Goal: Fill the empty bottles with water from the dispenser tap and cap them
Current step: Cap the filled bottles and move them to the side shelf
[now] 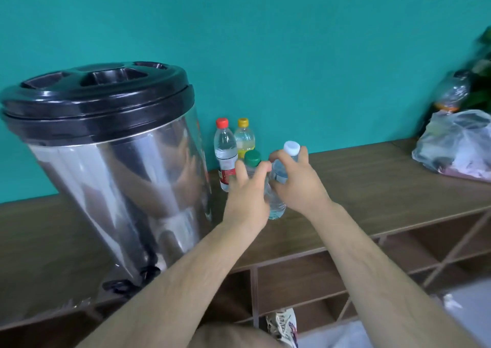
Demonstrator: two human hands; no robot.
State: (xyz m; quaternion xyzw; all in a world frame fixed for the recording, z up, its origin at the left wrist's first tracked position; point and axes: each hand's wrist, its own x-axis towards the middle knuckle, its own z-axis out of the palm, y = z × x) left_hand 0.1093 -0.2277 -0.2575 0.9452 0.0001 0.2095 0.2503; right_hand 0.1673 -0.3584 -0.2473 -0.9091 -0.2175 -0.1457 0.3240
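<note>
A steel water dispenser [119, 177] with a black lid stands at the left of the wooden counter [372, 183]; its black tap [148, 272] sticks out low at the front. Right of it stand three capped bottles: red cap [225, 153], yellow cap [244, 137], and green cap [252, 159]. My right hand [297, 183] grips a clear white-capped bottle [277, 207] that stands on the counter. My left hand [248, 199] reaches between the green-capped and white-capped bottles, fingers loosely extended; whether it touches either is unclear.
A plastic bag [457, 145] with an empty bottle [451, 92] behind it lies at the counter's right end, by a plant. Open shelf compartments [305, 284] sit below the counter edge. A teal wall runs behind everything.
</note>
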